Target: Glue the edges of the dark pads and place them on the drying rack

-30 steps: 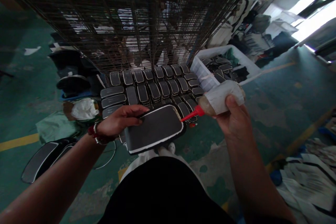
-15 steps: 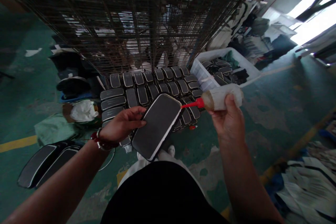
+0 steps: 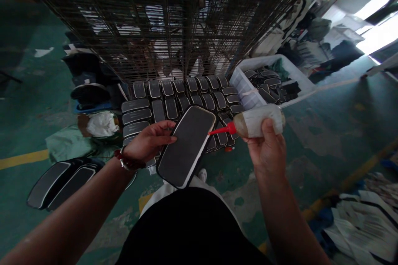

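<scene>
My left hand (image 3: pixel 152 140) is closed on the left edge of a dark padded panel (image 3: pixel 187 145), rectangular with rounded corners and a pale line along its rim. The panel is tilted, held above my lap. In my right hand (image 3: pixel 268 147) is a squeeze bottle (image 3: pixel 255 121), wrapped in something whitish, with a long red nozzle (image 3: pixel 222 129). The bottle lies nearly level, and its nozzle tip is at the panel's right edge. Behind the panel, many similar dark pieces (image 3: pixel 158 109) lie in rows on a low surface.
A dark wire rack (image 3: pixel 186 20) rises behind the rows. To its right stands a white bin (image 3: pixel 245 87) with dark pieces inside. At left are two more padded panels (image 3: pixel 51 184), a green sack (image 3: pixel 70 143) and dark stacked goods (image 3: pixel 90 74). White bundles (image 3: pixel 357 223) lie at lower right.
The nozzle tip has moved down along the panel's right edge, away from the top corner. The panel is turned slightly more upright. Both hands keep their hold, and the view has shifted a little.
</scene>
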### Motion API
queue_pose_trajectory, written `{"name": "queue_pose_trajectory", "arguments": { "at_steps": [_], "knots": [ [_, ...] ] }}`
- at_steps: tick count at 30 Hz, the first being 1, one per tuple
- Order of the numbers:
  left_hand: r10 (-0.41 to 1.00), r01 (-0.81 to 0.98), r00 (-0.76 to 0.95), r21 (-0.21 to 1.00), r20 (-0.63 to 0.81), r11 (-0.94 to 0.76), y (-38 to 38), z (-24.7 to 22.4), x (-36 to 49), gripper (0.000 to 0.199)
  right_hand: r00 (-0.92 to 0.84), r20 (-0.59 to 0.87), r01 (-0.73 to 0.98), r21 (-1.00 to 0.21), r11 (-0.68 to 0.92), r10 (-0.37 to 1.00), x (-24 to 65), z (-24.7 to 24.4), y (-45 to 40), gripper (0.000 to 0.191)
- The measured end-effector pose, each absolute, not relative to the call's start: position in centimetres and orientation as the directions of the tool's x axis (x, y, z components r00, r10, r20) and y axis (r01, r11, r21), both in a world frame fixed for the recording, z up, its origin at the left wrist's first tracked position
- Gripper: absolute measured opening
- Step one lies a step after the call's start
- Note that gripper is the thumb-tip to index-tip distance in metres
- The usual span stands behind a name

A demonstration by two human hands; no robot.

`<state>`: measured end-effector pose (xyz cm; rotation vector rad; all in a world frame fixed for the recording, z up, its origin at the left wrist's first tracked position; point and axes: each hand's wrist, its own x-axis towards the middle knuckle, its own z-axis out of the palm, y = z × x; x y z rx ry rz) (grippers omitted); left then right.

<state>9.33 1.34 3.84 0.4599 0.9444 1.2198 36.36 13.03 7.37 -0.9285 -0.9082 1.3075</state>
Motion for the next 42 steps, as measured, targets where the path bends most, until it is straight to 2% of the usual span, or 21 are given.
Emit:
{"name": "queue_pose_trajectory", "arguments": {
  "at_steps": [8,18,31,36,42],
  "knots": [
    [0.928,-0.646,0.021,0.703,-0.371,0.296,1.5,3.8,9.3,0.028,-0.023,0.07,-0.309,-0.949,0.06,0.997,35.9,6.9,11.4,0.032],
    [0.876,-0.635,-0.092,0.706,-0.473,0.314,1.6,4.3,9.5,0.022,-0.132,0.137,-0.258,-0.961,0.099,0.982,35.5,6.0,9.5,0.024],
    [0.784,-0.679,-0.294,0.697,-0.547,0.231,1.8,4.8,9.0,0.021,-0.212,0.111,-0.311,-0.95,0.041,0.971,35.1,5.4,7.4,0.036],
    [0.734,-0.755,-0.325,0.631,-0.597,0.178,1.9,4.5,8.3,0.02,-0.235,0.118,-0.302,-0.952,0.043,0.965,34.9,5.2,7.3,0.036],
    [0.649,-0.85,-0.327,0.514,-0.688,0.117,1.6,4.8,8.7,0.027,-0.126,0.128,-0.326,-0.942,0.081,0.984,34.4,5.3,8.6,0.046]
  ]
}}
